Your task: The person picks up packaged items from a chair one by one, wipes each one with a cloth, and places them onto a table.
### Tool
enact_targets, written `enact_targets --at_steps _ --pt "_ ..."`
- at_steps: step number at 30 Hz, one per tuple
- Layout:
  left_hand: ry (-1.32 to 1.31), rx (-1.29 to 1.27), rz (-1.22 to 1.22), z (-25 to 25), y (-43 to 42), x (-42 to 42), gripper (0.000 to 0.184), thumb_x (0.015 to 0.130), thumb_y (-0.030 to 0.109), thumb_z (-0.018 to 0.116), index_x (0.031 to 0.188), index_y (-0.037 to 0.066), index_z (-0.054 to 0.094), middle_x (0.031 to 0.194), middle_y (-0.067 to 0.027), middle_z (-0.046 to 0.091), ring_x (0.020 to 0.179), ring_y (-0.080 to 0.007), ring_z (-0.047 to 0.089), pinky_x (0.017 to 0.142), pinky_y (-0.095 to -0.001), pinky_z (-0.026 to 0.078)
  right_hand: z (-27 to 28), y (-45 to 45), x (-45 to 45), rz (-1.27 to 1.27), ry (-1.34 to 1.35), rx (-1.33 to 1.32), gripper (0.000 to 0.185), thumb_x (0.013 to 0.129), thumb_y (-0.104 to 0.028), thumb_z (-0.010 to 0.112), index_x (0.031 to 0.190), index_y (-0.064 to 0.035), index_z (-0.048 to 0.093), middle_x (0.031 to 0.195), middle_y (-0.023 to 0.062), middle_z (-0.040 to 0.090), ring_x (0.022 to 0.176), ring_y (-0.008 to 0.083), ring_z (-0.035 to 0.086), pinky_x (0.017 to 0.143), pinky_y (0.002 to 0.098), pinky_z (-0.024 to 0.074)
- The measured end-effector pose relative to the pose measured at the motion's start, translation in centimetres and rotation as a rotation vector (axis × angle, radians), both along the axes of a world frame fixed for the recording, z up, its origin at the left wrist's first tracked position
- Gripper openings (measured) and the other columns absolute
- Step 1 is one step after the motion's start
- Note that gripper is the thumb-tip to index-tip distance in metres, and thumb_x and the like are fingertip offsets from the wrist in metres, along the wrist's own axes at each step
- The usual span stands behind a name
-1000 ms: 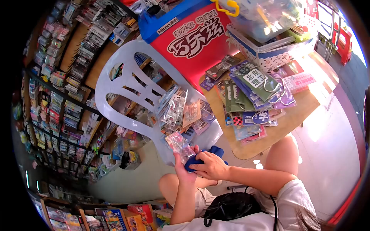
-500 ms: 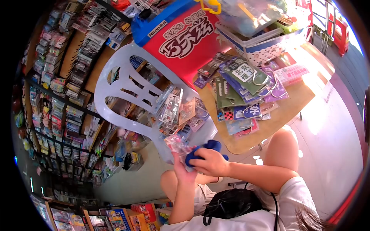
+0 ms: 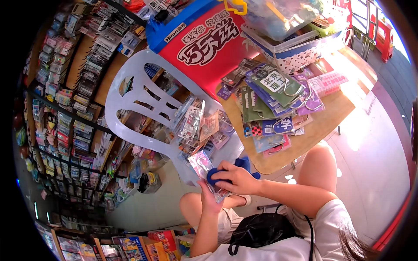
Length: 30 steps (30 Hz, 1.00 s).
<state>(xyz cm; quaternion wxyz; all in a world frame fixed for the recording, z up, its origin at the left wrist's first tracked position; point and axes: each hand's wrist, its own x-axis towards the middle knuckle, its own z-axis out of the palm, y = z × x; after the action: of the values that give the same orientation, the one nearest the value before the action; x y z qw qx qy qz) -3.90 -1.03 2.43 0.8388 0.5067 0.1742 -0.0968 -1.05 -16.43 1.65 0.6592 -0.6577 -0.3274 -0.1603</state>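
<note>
Between my hands is a clear plastic package (image 3: 201,162) with a pink and white printed insert. My left hand (image 3: 210,199) grips its lower part from below, thumb along its edge. A dark blue cloth (image 3: 242,164) is bunched in my right hand (image 3: 235,179), whose fingers curl round it and press it against the package's face. Part of the cloth sticks out beyond the knuckles. Just past the package, a light plastic chair (image 3: 138,135) bears a pile of packaged goods (image 3: 191,126).
A wooden table (image 3: 257,152) on the right holds a stack of green and purple packets (image 3: 274,87) and a dotted basket (image 3: 300,56). Behind stands a red box (image 3: 209,48) with a blue rim. Shelves of packaged goods (image 3: 82,104) line the left. A black bag (image 3: 263,228) rests on my lap.
The package has turned so its printed face shows more clearly. My right hand has shifted slightly with the cloth across it. The view has moved a little.
</note>
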Motion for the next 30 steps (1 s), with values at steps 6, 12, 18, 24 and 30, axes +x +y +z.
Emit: enact_targets --at_steps 6,12,18,24,30 --pt "-0.130 0.399 -0.303 -2.4 2.1 -1.4 0.076 0.087 0.064 0.021 0.133 0.005 0.032 0.120 -0.0085 0.047 0.105 -0.0169 0.048 0.082 -0.0293 0.040 -0.5 0.3 -0.8 0.029 0.235 -0.221 0.021 0.083 -0.022 0.056 0.100 -0.0107 0.059 0.091 0.0118 0.047 0.073 0.0309 0.055 0.067 0.0390 0.0461" --pt "-0.330 0.614 -0.329 -3.2 2.2 -0.8 0.078 0.087 0.063 0.022 0.137 0.002 0.027 0.124 -0.0095 0.048 0.109 -0.0167 0.051 0.087 -0.0296 0.044 -1.3 0.7 -0.7 0.010 0.341 -0.090 0.023 0.083 -0.018 0.054 0.101 -0.0060 0.059 0.087 0.0126 0.049 0.074 0.0321 0.055 0.069 0.0397 0.0462" --pt "-0.461 0.633 -0.195 -2.5 1.6 -1.1 0.079 0.087 0.065 0.023 0.132 0.001 0.034 0.120 -0.0090 0.051 0.105 -0.0180 0.053 0.087 -0.0331 0.044 -1.2 0.3 -0.7 -0.076 0.381 -0.184 0.020 0.080 -0.017 0.055 0.092 -0.0040 0.064 0.080 0.0139 0.054 0.076 0.0326 0.056 0.069 0.0384 0.0463" --pt "-0.451 0.361 -0.310 0.1 2.5 0.4 0.078 0.087 0.065 0.025 0.130 0.001 0.037 0.122 -0.0100 0.049 0.108 -0.0216 0.051 0.092 -0.0358 0.042 -1.2 0.4 -0.2 -0.182 0.468 0.020 0.021 0.081 -0.016 0.056 0.096 -0.0025 0.063 0.085 0.0148 0.056 0.079 0.0333 0.057 0.070 0.0374 0.0464" --pt "-0.291 0.402 -0.165 -1.4 1.5 -0.7 0.074 0.090 0.061 0.025 0.135 0.002 0.029 0.128 -0.0114 0.045 0.116 -0.0240 0.048 0.095 -0.0367 0.041 -1.9 0.7 -0.4 0.018 0.428 0.059 0.025 0.087 -0.018 0.053 0.102 0.0010 0.059 0.091 0.0184 0.057 0.086 0.0331 0.056 0.078 0.0359 0.0441"
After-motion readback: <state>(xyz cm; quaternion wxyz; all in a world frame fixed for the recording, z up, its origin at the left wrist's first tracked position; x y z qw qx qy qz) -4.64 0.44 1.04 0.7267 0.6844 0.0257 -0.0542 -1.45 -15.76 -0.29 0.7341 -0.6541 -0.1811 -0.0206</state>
